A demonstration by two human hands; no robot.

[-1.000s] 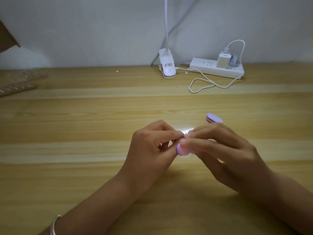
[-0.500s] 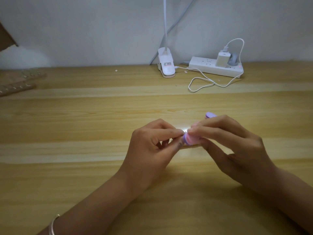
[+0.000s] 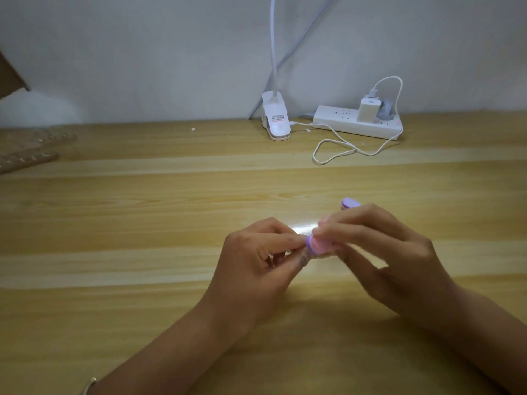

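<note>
Head view: both forearms angle inward above the wooden table [image 3: 142, 223]. The right hand [image 3: 379, 252] pinches a small pink-purple block [image 3: 316, 245]; the left hand [image 3: 256, 260], fingers curled, pinches its near end.

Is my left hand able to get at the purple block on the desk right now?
Probably not directly: the right hand, gripping the pink block, lies between left hand and purple block.
</note>
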